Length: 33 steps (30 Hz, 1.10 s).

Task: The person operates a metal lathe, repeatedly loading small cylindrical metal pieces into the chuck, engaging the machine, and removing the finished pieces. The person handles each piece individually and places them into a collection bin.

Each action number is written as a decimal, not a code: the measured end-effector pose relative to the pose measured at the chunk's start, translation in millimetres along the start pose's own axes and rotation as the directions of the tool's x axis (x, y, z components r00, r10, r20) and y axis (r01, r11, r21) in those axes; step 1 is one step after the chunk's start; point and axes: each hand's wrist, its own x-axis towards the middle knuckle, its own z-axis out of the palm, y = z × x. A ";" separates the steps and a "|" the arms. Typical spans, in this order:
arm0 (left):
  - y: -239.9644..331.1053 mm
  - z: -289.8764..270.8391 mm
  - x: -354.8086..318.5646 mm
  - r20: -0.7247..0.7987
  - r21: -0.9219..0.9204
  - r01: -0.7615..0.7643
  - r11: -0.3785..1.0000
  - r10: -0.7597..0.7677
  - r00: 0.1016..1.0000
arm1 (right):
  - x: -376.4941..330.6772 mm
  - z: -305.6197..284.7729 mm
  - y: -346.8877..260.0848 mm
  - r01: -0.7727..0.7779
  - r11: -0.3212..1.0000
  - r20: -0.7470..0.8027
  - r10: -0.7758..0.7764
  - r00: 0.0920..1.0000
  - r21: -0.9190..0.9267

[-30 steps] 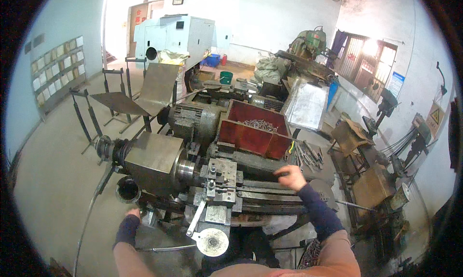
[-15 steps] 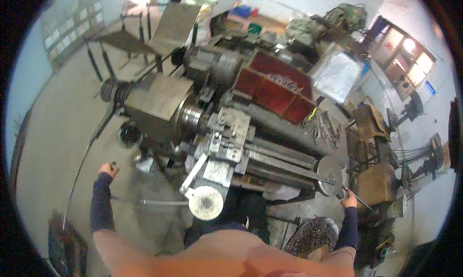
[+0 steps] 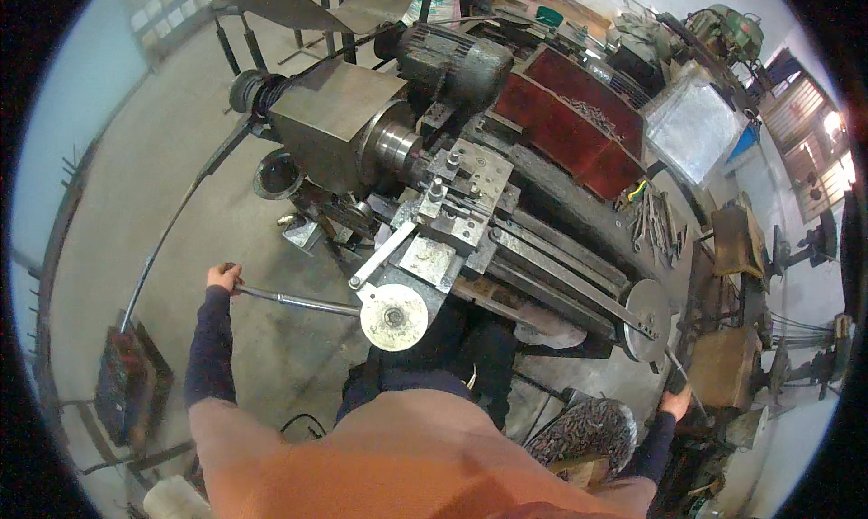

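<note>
A metal lathe stands in front of me, with its chuck (image 3: 396, 146) at the left and a tool post (image 3: 448, 213) beside it. My left hand (image 3: 225, 278) is closed round the outer end of a long steel lever (image 3: 294, 299), which runs to a round pale dial (image 3: 394, 317) at the near side. Low on the right, my right hand (image 3: 675, 401) is closed on a thin rod handle (image 3: 674, 361) by the round metal disc (image 3: 646, 320) at the bed's end. Its fingers are partly hidden. A flat steel link (image 3: 384, 255) reaches from the dial's edge to the tool post.
Behind the bed sits a red tray (image 3: 570, 117) with small metal parts. Several wrenches (image 3: 655, 225) lie right of it. A container of dark metal pieces (image 3: 588, 433) is by my right arm. A motor (image 3: 457, 62) stands behind the headstock, and a dark red box-shaped object (image 3: 127, 383) is on the floor left.
My left hand, apart from the lever before, now grips its end, and the lever is raised in the picture. My right hand is lower and farther right. The whole view has shifted.
</note>
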 end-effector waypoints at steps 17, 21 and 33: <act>-5.6 8.9 -43.1 -0.209 -0.461 0.031 0.887 -0.142 0.968 | -12.5 -23.1 -55.0 -0.222 0.910 0.415 0.363 0.834 -0.349; 8.7 19.1 -79.1 -0.351 -0.504 -0.026 0.863 -0.177 0.919 | -64.1 -38.1 -71.6 -0.336 0.882 0.354 0.446 0.822 -0.331; 13.8 55.7 -49.3 -0.420 -0.790 -0.127 0.600 -0.378 0.825 | -137.3 -61.2 -45.3 -0.514 0.775 0.311 0.624 0.717 -0.368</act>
